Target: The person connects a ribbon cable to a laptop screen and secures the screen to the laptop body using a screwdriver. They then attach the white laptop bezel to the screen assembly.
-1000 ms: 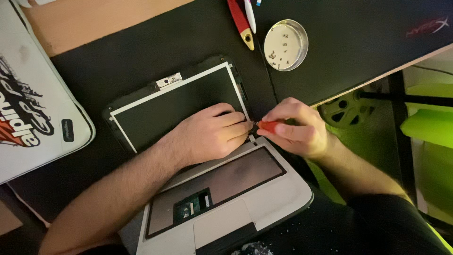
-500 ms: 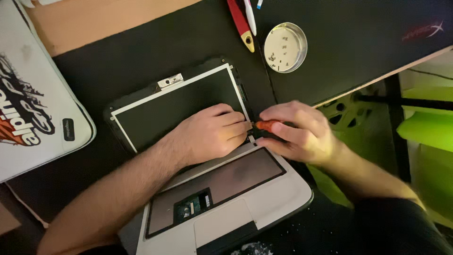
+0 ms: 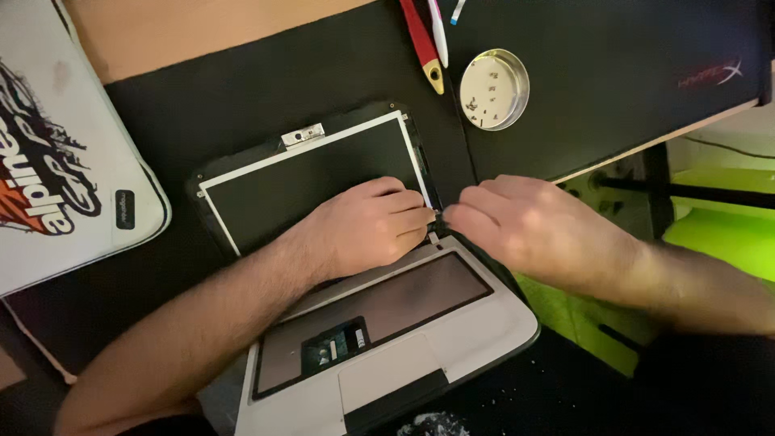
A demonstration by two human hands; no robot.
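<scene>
Your laptop (image 3: 363, 323) lies opened flat on the black mat (image 3: 282, 89), partly stripped: screen panel (image 3: 315, 182) with a white frame toward the far side, pale base with an empty dark keyboard bay toward you, its near corner hanging over the table edge.

Your left hand (image 3: 367, 226) rests palm down on the lower right part of the screen panel, fingers bent, tips pressed at the right hinge corner where screen meets base. It presses, it does not wrap anything; whether something small is pinched under the fingertips, cannot tell.

Your right hand (image 3: 525, 226) comes in from the right, knuckles up, fingers curled tight and pointing at the same hinge corner. Fingertips of both hands nearly meet there, just beside each other. A small dark bit shows between them at the hinge; too small to name. Whether the right hand grips a tool, cannot tell, the fist hides it.

So the laptop is directly under the left hand and touching or just beside the right fingertips, hinge corner between both.

Around it: round metal dish (image 3: 494, 89) with small dark screws sits on the mat beyond the right hand, well apart from it. A red-handled tool (image 3: 424, 44) with a yellow tip lies just left of the dish, a white pen-like stick beside it. A white printed sleeve (image 3: 64, 153) lies at the far left, apart from the laptop. Wood table (image 3: 194, 32) shows beyond the mat.
</scene>
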